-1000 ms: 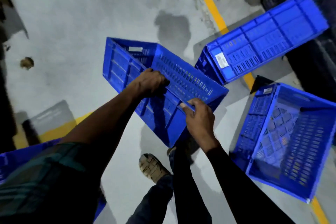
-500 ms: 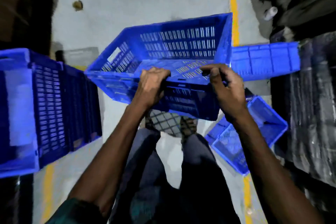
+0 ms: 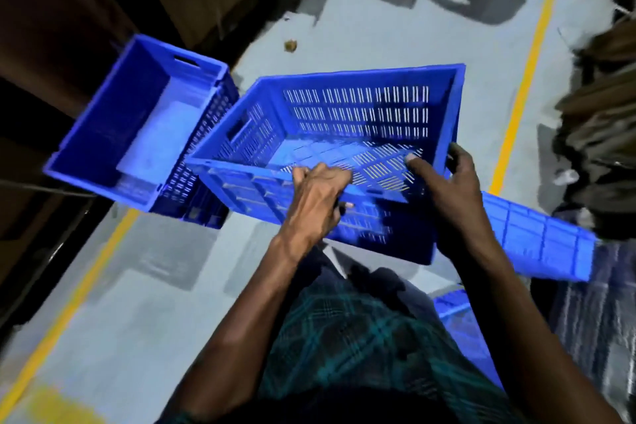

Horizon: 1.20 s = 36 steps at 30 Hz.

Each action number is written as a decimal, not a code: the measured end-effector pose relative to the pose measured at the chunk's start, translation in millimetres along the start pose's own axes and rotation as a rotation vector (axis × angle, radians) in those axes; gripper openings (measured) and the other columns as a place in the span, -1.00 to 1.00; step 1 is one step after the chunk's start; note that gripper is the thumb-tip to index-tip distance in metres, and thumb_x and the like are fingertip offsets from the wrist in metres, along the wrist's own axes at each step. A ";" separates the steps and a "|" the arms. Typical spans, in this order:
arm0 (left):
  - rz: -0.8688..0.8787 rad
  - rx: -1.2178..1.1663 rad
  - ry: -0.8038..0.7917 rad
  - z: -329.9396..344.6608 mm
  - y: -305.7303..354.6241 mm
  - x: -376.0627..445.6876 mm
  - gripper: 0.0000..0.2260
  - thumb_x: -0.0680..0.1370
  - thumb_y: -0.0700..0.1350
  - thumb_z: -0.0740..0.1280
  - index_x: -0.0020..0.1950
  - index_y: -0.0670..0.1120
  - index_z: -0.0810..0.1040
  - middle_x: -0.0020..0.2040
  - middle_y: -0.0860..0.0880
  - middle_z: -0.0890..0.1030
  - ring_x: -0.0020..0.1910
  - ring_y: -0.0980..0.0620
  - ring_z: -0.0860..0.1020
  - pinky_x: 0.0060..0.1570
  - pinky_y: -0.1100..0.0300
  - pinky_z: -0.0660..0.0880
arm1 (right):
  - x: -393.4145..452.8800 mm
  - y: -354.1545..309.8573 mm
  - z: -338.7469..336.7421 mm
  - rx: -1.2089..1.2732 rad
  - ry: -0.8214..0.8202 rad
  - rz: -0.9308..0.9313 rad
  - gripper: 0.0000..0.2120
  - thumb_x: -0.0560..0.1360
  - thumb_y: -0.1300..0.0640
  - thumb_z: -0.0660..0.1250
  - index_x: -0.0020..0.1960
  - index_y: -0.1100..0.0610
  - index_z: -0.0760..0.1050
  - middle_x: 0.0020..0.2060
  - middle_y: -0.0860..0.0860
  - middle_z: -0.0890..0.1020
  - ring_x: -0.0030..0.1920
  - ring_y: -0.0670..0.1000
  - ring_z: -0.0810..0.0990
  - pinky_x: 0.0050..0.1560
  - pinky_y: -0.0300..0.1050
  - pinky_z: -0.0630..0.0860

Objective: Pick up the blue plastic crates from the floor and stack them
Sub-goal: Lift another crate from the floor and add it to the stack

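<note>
Both hands grip crate (image 3: 344,134) (slotted); airborne

You have no readable text, label, brand, number or sign anywhere in this view; blur hides any fine print.

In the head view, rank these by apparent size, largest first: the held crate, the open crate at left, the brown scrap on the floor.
1. Held crate, gripped by the left hand and right hand; it is nearer the camera, so this may be only apparent.
2. Open crate at left.
3. Brown scrap, far smaller.
</note>
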State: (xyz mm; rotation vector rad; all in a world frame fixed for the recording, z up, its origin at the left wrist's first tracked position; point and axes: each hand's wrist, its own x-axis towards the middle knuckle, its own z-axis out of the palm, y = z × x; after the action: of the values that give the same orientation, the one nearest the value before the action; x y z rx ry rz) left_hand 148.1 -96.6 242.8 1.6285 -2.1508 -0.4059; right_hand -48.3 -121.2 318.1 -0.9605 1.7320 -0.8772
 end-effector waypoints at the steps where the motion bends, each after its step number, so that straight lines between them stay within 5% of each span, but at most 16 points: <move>1: -0.018 -0.004 0.032 -3.7 3.6 -6.1 -0.70 0.23 -0.15 0.48 -0.19 -0.04 0.41 -0.24 0.07 0.51 -0.14 -0.03 0.45 -0.15 0.12 0.05 | -0.4 -7.4 -1.4 -0.015 -0.053 -0.010 -0.41 0.31 -0.14 0.51 0.26 0.01 0.43 0.08 -0.08 0.64 0.10 0.07 0.64 0.22 0.19 0.54; 6: -0.037 -0.038 0.209 -27.3 13.4 -23.4 -0.69 0.24 -0.17 0.40 -0.13 0.03 0.36 -0.26 0.07 0.49 -0.13 0.02 0.39 -0.17 0.10 0.08 | 14.0 -45.2 -7.0 -0.098 -0.066 -0.055 -0.55 0.18 -0.23 0.50 -0.04 -0.13 0.41 0.04 0.01 0.58 -0.03 0.13 0.62 0.06 0.08 0.55; 10: -0.049 -0.037 0.252 -44.0 28.3 -33.6 -0.73 0.25 -0.24 0.41 -0.13 -0.04 0.45 -0.28 0.08 0.40 -0.15 0.03 0.37 -0.17 0.13 0.02 | 10.9 -71.3 -8.1 -0.025 -0.071 -0.093 -0.72 0.36 0.31 0.42 -0.24 0.10 0.32 -0.35 0.04 0.46 -0.44 -0.01 0.41 -0.40 -0.17 0.37; 12: -0.065 -0.031 0.264 -49.7 36.0 -39.9 -0.76 0.27 -0.21 0.41 -0.14 -0.05 0.43 -0.28 0.08 0.40 -0.15 0.03 0.37 -0.17 0.13 0.04 | 2.7 -77.1 -7.9 -0.048 -0.032 -0.119 -0.82 0.28 0.31 0.38 -0.15 0.22 0.43 -0.37 0.03 0.49 -0.45 -0.03 0.41 -0.48 -0.25 0.35; 17: -0.151 -0.017 0.301 -54.1 46.1 -59.1 -0.67 0.35 -0.11 0.48 -0.14 0.06 0.32 -0.25 0.15 0.38 -0.12 0.03 0.43 -0.16 0.12 0.06 | -23.5 -89.9 5.1 0.010 -0.014 -0.237 -0.52 0.20 0.25 0.33 0.09 0.08 0.33 -0.22 -0.07 0.51 -0.23 0.03 0.56 -0.14 0.02 0.60; 20: -0.253 -0.011 0.227 -61.8 51.0 -62.7 -0.74 0.38 -0.08 0.53 -0.15 0.03 0.43 -0.28 0.15 0.43 -0.09 -0.01 0.52 -0.12 0.11 0.11 | -34.8 -103.7 8.4 -0.043 -0.043 -0.290 -0.43 0.26 0.24 0.32 0.22 -0.03 0.29 -0.20 -0.22 0.38 0.01 0.08 0.58 0.10 0.13 0.57; 24: -0.297 -0.685 0.112 -78.0 54.7 -70.0 -0.66 0.34 0.15 0.48 0.00 -0.02 0.61 -0.11 0.01 0.64 -0.09 0.15 0.57 -0.04 0.20 0.45 | -34.2 -119.5 7.5 -0.150 -0.084 -0.448 -0.36 0.15 0.18 0.31 0.22 -0.15 0.42 -0.13 -0.21 0.54 0.00 0.11 0.64 0.03 0.17 0.60; 28: -0.558 -1.052 0.394 -73.0 30.2 -78.2 -0.32 0.36 0.42 0.35 0.08 -0.17 0.60 -0.05 -0.20 0.70 -0.05 -0.02 0.66 -0.04 0.16 0.52 | -42.7 -131.3 14.4 -0.293 -0.153 -0.669 -0.33 0.15 0.23 0.30 0.23 -0.13 0.44 -0.13 -0.09 0.58 0.05 0.13 0.59 0.09 0.18 0.54; 33: -0.934 -0.981 0.656 -53.0 -28.0 -78.8 -0.68 0.58 0.16 0.29 -0.03 -0.09 0.60 -0.10 -0.06 0.70 -0.17 0.10 0.63 -0.16 0.15 0.47 | -51.5 -143.6 44.3 -0.385 -0.253 -0.883 -0.32 0.15 0.30 0.30 0.24 -0.09 0.44 -0.04 -0.06 0.59 0.14 0.16 0.54 0.20 0.16 0.47; 36: -1.152 -0.923 0.781 -34.7 -76.3 -88.6 -0.70 0.58 0.08 0.32 0.14 -0.12 0.52 0.04 -0.17 0.65 -0.10 -0.05 0.60 -0.12 0.08 0.49 | -46.6 -161.9 64.7 -0.400 -0.287 -0.938 -0.33 0.17 0.31 0.33 0.25 -0.06 0.47 -0.11 -0.07 0.59 -0.06 0.11 0.57 0.09 0.05 0.53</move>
State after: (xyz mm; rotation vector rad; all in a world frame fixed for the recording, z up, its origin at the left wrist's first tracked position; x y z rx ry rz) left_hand 249.9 -31.8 224.7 1.7678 -0.2072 -0.7418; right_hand 59.7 -159.5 457.4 -2.1397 1.1834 -0.8908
